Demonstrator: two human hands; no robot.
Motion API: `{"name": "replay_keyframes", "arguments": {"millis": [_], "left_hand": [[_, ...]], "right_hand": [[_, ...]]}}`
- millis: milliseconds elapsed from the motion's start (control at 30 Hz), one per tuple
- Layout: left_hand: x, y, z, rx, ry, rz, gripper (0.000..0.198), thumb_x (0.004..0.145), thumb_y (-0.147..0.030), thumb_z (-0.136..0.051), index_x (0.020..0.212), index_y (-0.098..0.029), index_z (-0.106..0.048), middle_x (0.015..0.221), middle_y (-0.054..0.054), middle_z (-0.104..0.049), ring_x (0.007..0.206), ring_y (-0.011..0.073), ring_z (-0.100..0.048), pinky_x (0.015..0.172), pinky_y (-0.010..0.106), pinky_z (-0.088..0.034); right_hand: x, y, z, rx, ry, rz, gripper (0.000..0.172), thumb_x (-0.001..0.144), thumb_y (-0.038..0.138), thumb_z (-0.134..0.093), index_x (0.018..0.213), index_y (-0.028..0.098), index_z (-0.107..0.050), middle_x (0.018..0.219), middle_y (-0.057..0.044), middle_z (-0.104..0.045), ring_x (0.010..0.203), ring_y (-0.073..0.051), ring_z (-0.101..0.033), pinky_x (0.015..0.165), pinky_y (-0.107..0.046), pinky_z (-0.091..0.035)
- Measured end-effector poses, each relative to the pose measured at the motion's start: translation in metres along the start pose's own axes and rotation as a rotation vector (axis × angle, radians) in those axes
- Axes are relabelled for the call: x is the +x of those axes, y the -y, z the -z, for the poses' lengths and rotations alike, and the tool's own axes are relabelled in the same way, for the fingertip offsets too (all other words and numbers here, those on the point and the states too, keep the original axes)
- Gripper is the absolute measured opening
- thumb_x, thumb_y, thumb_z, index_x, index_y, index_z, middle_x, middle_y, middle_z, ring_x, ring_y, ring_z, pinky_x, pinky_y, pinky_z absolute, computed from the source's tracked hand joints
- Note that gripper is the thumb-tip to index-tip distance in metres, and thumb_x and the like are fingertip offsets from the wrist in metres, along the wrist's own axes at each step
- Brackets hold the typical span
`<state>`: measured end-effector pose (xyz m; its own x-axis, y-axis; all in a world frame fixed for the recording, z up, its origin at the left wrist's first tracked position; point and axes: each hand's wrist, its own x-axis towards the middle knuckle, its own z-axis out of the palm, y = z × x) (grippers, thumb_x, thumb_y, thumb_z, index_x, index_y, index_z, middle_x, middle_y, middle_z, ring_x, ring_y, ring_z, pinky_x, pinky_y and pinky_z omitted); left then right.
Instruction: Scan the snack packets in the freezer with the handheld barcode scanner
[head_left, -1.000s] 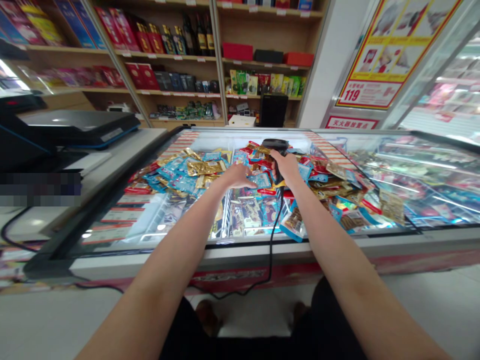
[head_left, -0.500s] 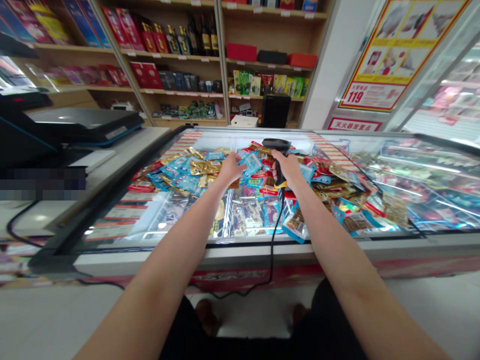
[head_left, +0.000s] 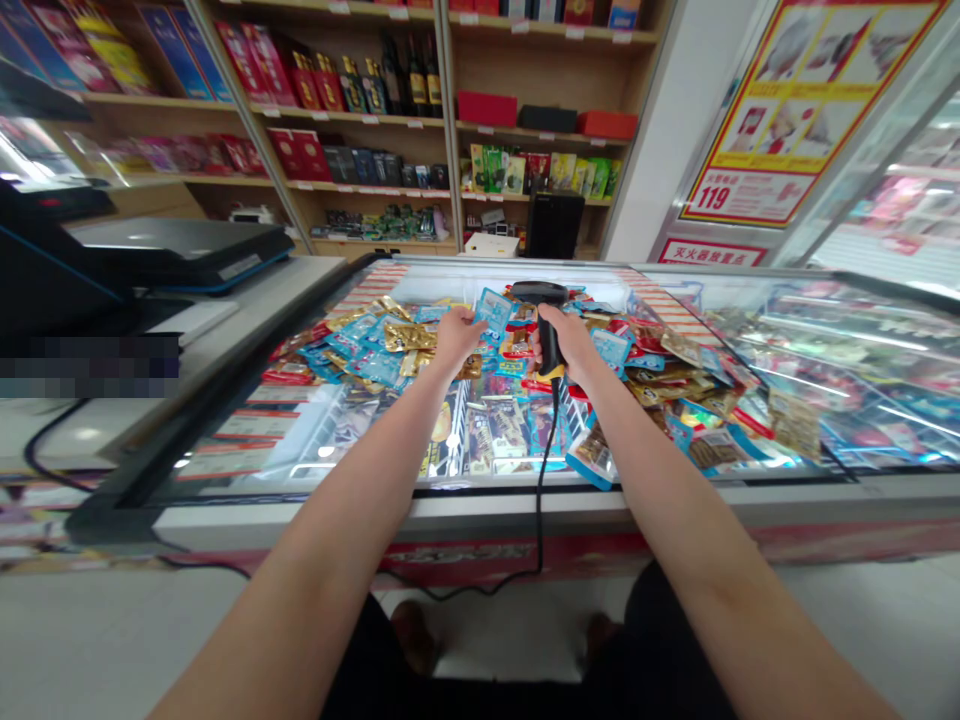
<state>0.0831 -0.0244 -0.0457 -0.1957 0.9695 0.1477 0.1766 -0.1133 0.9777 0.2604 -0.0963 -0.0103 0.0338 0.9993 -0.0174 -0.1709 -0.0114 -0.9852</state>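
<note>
Between the thumb and fingers of my left hand (head_left: pixel 459 340) is a blue snack packet (head_left: pixel 494 313), raised with its printed side showing. My right hand (head_left: pixel 564 338) is wrapped round the handle of a black barcode scanner (head_left: pixel 550 335), whose head is close to the packet's right side. A black cable (head_left: pixel 550 440) runs down from the scanner's grip over the front edge. Below both hands, blue, gold and red snack packets lie heaped on the glass top: one pile (head_left: pixel 367 345) to the left, another (head_left: pixel 697 390) to the right.
Through the glass of the chest freezer (head_left: pixel 300 515), wrapped goods (head_left: pixel 499 430) show inside. A counter (head_left: pixel 247 300) with a weighing scale (head_left: pixel 187 250) stands at left. Shelves (head_left: pixel 352 117) with bottles and boxes line the back; a poster (head_left: pixel 806 110) hangs at right.
The blue packet has tilted more upright and come closer to the scanner's head. My right hand has shifted the scanner slightly left. My left hand stays near the same spot.
</note>
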Motion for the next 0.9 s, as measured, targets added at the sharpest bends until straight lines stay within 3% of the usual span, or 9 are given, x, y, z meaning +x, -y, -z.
{"name": "replay_keyframes", "arguments": {"millis": [133,333,900], "left_hand": [[0.0005,-0.0005,0.0011,-0.007,-0.02,0.035,0.018,0.071,-0.011,-0.071,0.073,-0.018,-0.055,0.068,-0.005,-0.052,0.062,0.0112,-0.058,0.067,0.029,-0.06],[0.0008,-0.0005,0.0022,0.011,-0.028,0.021,0.021,0.071,-0.011,-0.074,0.072,-0.019,-0.055,0.064,-0.006,-0.053,0.059,0.0114,-0.056,0.062,0.026,-0.056],[0.0011,0.001,0.0004,0.02,-0.048,-0.014,0.028,0.071,-0.009,-0.074,0.071,-0.021,-0.049,0.06,-0.007,-0.049,0.058,0.0123,-0.059,0.058,0.024,-0.054]], "right_hand": [[-0.0021,0.0004,-0.0016,0.005,0.007,-0.009,0.036,0.102,0.045,-0.064,0.076,0.022,-0.055,0.048,0.0,-0.059,0.035,-0.013,-0.052,0.036,-0.023,-0.046],[-0.0037,-0.0012,-0.0059,0.026,0.054,0.021,0.029,0.105,0.039,-0.062,0.082,0.022,-0.055,0.049,0.003,-0.058,0.034,-0.012,-0.05,0.034,-0.022,-0.043],[-0.0085,0.0032,-0.0077,0.015,0.077,-0.052,0.036,0.104,0.046,-0.063,0.078,0.022,-0.057,0.046,0.003,-0.056,0.032,-0.012,-0.049,0.035,-0.023,-0.044]]}}
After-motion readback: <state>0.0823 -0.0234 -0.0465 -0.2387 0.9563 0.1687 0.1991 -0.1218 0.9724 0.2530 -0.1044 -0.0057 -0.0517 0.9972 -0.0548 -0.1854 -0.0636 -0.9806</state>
